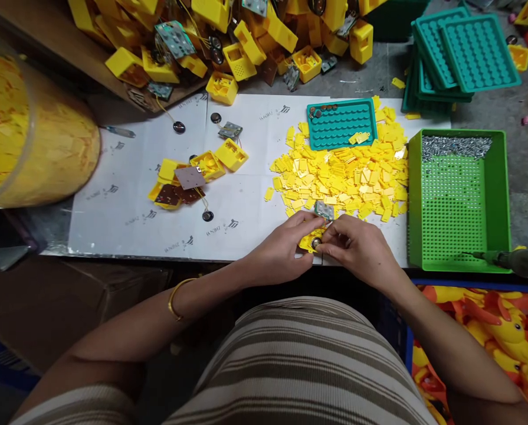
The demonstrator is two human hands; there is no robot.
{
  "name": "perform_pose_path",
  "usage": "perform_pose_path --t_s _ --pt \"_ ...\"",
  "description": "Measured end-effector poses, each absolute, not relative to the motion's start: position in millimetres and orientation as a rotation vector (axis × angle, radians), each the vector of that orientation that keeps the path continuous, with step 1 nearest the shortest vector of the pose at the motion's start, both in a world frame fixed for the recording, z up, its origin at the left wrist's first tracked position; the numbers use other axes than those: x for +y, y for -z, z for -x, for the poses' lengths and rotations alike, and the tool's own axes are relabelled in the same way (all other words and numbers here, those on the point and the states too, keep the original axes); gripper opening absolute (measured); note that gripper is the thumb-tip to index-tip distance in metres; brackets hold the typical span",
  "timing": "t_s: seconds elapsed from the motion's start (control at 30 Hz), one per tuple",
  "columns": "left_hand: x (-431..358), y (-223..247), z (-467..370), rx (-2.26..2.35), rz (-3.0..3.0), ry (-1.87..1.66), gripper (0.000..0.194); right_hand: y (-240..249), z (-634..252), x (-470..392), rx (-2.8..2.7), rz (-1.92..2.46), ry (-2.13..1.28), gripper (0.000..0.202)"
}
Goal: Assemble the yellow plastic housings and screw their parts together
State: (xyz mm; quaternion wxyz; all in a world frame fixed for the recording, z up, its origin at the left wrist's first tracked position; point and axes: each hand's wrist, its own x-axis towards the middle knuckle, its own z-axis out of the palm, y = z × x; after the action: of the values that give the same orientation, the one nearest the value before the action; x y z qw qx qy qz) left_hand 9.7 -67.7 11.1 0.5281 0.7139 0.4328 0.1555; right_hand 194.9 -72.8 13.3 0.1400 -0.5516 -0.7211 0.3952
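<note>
At the table's front edge my left hand (285,245) is closed around a small yellow plastic housing (307,241). My right hand (356,245) pinches at a round, dark button-like part, probably a small speaker (316,242), at the housing's right side; the fingers partly hide it. A small circuit board (324,210) stands just above the housing, between the two hands. Beyond my hands spreads a heap of flat yellow plastic pieces (334,183). On the heap's far side rests a teal tray (341,121) with a few small dark round parts in one corner.
A green perforated basket (456,206) with silver screws (456,146) stands right, a dark power screwdriver (522,261) over its near edge. Teal trays (480,53) are stacked behind. Left are wired yellow housings (208,165) and a big yellow-filled tub (64,136). Yellow toys (507,336) fill a crate.
</note>
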Motion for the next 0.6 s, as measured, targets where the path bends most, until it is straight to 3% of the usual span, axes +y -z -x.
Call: perform_pose_path --t_s 0.27,0.37,0.6 --pt "-66 -5 -10 1.031 -1.52 -0.455 0.03 -18 -199 -92 -2.04 1.392 -1.156 0.014" --pt "-66 -2 -12 1.035 -1.316 -0.528 0.03 -15 -198 -97 -1.916 1.396 -1.175 0.014" --pt "-64 -10 -14 1.046 -0.94 -0.456 0.031 -2 -187 -104 -1.294 1.368 -1.566 0.021"
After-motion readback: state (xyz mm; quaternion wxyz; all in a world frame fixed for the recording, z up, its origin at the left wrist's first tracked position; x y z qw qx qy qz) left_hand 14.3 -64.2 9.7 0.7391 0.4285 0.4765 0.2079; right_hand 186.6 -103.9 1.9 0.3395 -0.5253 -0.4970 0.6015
